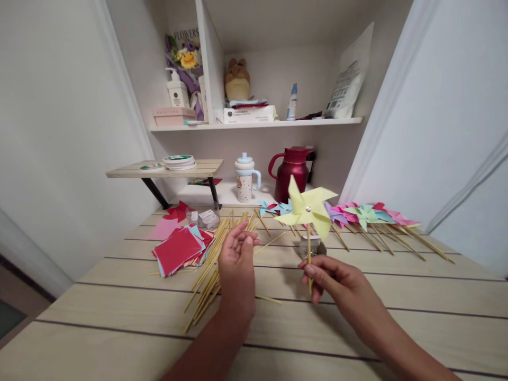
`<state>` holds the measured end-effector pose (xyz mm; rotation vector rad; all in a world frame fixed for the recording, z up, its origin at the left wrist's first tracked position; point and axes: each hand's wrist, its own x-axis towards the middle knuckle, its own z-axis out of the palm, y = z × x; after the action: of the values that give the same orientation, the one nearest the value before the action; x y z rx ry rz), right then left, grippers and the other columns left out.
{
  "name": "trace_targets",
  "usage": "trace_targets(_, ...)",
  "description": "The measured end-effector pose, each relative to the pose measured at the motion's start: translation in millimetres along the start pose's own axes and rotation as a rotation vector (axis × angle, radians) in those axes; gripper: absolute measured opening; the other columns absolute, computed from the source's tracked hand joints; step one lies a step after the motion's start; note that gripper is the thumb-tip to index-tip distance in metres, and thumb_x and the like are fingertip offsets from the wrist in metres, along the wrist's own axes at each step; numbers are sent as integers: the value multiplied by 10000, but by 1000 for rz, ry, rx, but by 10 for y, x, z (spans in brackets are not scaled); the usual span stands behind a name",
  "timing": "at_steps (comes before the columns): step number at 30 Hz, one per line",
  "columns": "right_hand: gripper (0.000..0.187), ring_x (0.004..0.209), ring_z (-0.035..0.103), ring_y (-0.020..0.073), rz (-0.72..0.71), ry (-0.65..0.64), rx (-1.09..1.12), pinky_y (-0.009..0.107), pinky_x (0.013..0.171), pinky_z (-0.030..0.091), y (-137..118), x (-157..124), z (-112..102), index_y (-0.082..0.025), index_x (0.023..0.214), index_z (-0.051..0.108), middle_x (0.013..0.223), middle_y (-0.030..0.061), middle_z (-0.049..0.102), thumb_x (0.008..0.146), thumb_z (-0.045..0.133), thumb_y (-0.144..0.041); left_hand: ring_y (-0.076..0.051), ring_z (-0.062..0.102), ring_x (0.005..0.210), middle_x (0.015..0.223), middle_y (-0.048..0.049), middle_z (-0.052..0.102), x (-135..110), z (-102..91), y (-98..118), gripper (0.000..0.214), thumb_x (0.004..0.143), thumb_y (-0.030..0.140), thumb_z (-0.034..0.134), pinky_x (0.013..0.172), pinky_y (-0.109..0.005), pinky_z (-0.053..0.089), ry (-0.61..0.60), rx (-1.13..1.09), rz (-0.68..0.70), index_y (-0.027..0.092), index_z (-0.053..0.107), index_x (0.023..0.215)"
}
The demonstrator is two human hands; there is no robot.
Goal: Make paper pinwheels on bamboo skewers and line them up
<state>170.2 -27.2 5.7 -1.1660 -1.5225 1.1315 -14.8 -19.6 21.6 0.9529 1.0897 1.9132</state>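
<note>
Between the thumb and fingers of my right hand is the stick of a yellow paper pinwheel. It stands upright, its blades facing me, with a small silver fastener at the centre. My left hand is raised over the table, palm turned inward, its fingers loosely curled and apart with nothing in them. Just behind and beside it lie many thin wooden sticks in a loose pile. A small container of metal pieces sits behind my right hand, partly hidden by the pinwheel stick.
Coloured paper squares are stacked at the left, near a clear box. Several finished pinwheels lie at the back right. A red jug and a tumbler stand behind. At the left is a small raised stand.
</note>
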Motion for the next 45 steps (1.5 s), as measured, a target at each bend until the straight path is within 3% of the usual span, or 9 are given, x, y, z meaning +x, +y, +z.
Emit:
trace_targets(7, 323, 680, 641, 204, -54, 169, -29, 345, 783, 498, -6, -7, -240, -233, 822, 709, 717, 38, 703, 841, 661, -552, -144, 627, 890, 947, -32, 647, -69, 50, -25, 409, 759, 204, 717, 849, -279, 494, -83, -27, -47, 199, 645, 1161)
trace_targets(13, 296, 859, 660, 271, -81, 218, -13, 383, 854, 480, -13, -27, -274, -251, 858, 715, 664, 33, 682, 829, 680, -544, -135, 622, 805, 796, 13, 639, -79, 53, 8, 457, 721, 169, 736, 837, -285, 491, -72, 8, -64, 205, 647, 1168)
trace_targets(17, 285, 865, 648, 269, -88, 215, -13, 396, 898, 458, -7, -37, -275, -253, 866, 717, 633, 25, 663, 838, 677, -533, -142, 639, 811, 747, 25, 640, -113, 75, 61, 450, 703, 153, 747, 882, -307, 482, -86, 8, -71, 209, 668, 1143)
trace_targets(27, 286, 744, 627, 227, -77, 229, 12, 360, 789, 473, -9, -38, -273, -251, 864, 719, 694, 26, 690, 822, 693, -533, -146, 637, 757, 725, 22, 635, -133, 69, 74, 350, 719, 159, 731, 802, -292, 510, -90, 53, -69, 219, 723, 1064)
trace_targets(34, 292, 668, 613, 188, -50, 169, 20, 315, 704, 466, 21, 40, -234, -238, 822, 706, 729, 26, 700, 852, 665, -525, -148, 625, 750, 756, 5, 645, -131, 69, 32, 267, 731, 182, 724, 751, -275, 503, -73, 65, -45, 201, 718, 997)
trace_targets(38, 309, 574, 568, 145, -61, 168, 24, 301, 639, 455, -4, 68, -174, -208, 834, 696, 769, 21, 689, 859, 660, -514, -155, 613, 739, 779, -20, 663, -79, 44, 7, 174, 801, 289, 680, 716, -276, 490, -13, 87, -38, 174, 702, 929)
trace_targets(41, 342, 540, 545, 135, -93, 132, 23, 294, 598, 439, -37, 91, -152, -184, 796, 667, 732, 18, 659, 869, 641, -517, -150, 581, 681, 707, -9, 631, -13, 38, 83, 213, 858, 350, 614, 700, -276, 481, 31, 117, 12, 164, 704, 913)
trace_targets(45, 371, 538, 539, 129, -102, 147, 10, 288, 598, 446, -25, 144, -198, -181, 835, 656, 757, 20, 666, 882, 596, -544, -152, 589, 711, 741, -13, 649, -53, 41, 336, 235, 849, 391, 630, 719, -269, 483, -36, 166, 24, 172, 710, 873)
